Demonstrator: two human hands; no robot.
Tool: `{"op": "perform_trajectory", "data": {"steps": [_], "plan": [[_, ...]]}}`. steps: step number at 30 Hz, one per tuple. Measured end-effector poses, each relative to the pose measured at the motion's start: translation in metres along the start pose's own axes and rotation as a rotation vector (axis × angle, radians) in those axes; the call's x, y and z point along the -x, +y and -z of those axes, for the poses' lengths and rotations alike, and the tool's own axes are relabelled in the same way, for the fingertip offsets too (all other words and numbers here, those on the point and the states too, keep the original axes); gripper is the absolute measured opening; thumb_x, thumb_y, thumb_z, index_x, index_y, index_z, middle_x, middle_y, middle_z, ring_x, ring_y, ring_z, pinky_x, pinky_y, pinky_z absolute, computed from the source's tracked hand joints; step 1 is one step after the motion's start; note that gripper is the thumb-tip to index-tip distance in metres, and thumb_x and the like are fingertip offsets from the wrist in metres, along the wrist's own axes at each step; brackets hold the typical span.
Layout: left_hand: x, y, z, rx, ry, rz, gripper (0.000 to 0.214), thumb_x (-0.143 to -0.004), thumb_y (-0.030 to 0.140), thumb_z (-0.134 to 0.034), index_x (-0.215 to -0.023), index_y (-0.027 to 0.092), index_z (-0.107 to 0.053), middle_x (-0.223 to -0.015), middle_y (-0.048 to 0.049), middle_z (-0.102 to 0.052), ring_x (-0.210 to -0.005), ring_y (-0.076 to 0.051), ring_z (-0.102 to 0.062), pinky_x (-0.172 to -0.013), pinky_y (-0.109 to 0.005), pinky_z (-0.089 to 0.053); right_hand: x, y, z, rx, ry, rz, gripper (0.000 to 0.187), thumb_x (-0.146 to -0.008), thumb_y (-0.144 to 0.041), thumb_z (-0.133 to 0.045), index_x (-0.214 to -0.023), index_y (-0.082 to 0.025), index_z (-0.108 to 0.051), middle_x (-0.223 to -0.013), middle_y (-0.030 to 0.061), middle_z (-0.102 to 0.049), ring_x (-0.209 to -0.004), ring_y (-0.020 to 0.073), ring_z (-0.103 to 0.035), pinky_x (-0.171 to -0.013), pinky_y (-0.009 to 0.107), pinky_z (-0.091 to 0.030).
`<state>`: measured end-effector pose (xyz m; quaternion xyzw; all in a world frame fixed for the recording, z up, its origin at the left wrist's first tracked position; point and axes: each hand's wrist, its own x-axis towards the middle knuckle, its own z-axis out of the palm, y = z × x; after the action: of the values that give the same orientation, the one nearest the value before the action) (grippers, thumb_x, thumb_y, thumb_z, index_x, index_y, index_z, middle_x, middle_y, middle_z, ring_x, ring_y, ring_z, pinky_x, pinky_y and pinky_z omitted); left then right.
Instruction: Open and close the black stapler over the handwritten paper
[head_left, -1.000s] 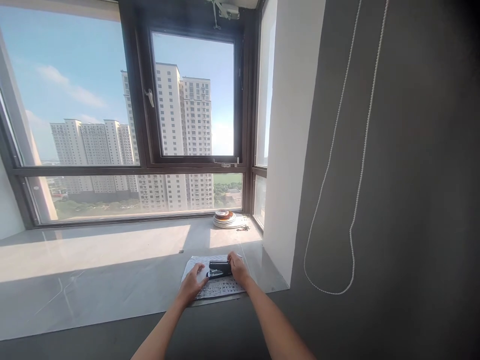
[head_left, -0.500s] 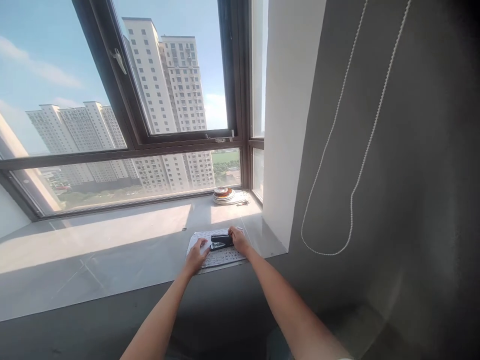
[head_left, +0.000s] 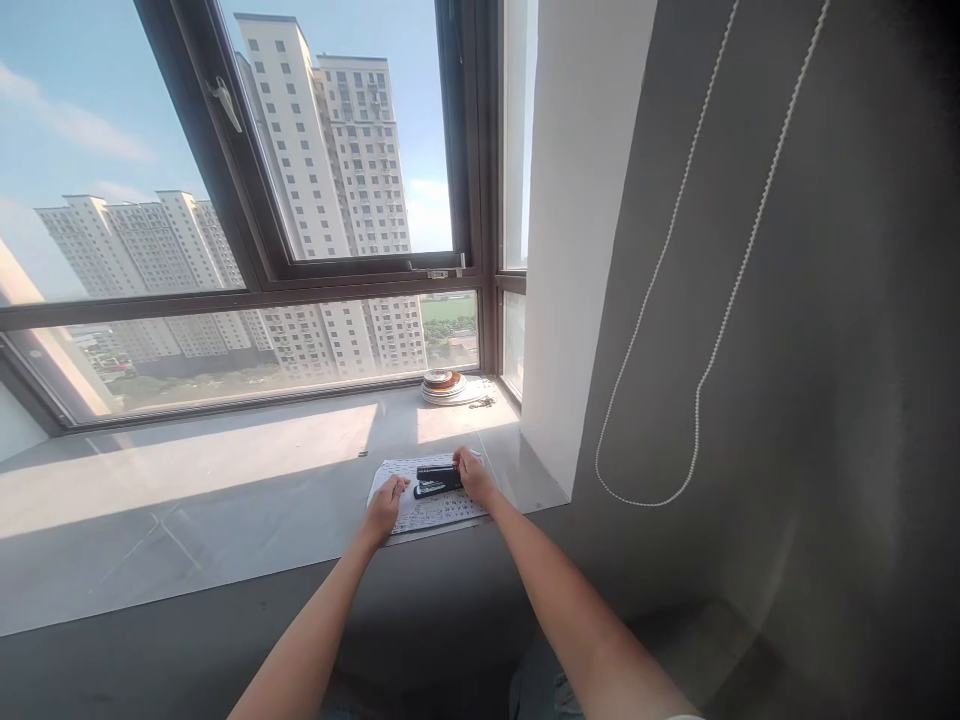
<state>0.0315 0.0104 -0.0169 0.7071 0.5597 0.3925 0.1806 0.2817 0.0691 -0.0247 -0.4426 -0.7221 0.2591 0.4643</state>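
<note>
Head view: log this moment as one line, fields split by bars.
left hand: at left side of paper, grip unclear | right hand: holding stapler by its right end | paper: on windowsill

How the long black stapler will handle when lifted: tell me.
The straight, rigid-looking stapler probably won't bend. Held at one end by the right hand, it may dip at the other. Its parted arms may pivot if squeezed.
</note>
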Motion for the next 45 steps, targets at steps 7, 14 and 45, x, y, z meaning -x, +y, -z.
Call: {"op": "perform_trajectory", "data": {"steps": [7,14,45], "plan": [[0.003,-0.001,-0.001,0.076,-0.058,-0.004,0.040,-0.079,0.031,-0.062,-0.117,0.023,-0.057,-0.125,-0.0102,-0.071,-0.122,-0.028,-0.065,-0.110,-0.045,-0.049,0.004,-0.006,0.004,0.031,-0.012,-0.005,0.029,-0.096,-0.026,-0.028,-0.090,-0.023,-0.056,-0.076,0.0024,-0.056,-0.071,0.0187,-0.048,-0.066,0.029,-0.035],[0.007,0.000,-0.002,0.060,-0.073,0.003,0.044,-0.081,0.041,-0.067,-0.121,0.024,-0.056,-0.127,-0.0107,-0.070,-0.125,-0.030,-0.063,-0.107,-0.046,-0.051,0.004,-0.009,0.008,0.076,-0.051,0.001,0.025,-0.091,-0.023,-0.030,-0.083,-0.023,-0.054,-0.072,0.0022,-0.053,-0.069,0.0195,-0.047,-0.064,0.030,-0.036],[0.012,-0.001,-0.012,0.111,0.023,0.000,0.040,-0.084,0.045,-0.067,-0.117,0.025,-0.056,-0.120,-0.0104,-0.068,-0.115,-0.032,-0.066,-0.090,-0.041,-0.055,0.030,-0.029,0.007,0.502,-0.255,0.443,0.029,-0.082,-0.013,-0.057,-0.109,-0.022,-0.055,-0.105,0.0075,-0.064,-0.098,0.0255,-0.058,-0.079,0.032,-0.045]]}}
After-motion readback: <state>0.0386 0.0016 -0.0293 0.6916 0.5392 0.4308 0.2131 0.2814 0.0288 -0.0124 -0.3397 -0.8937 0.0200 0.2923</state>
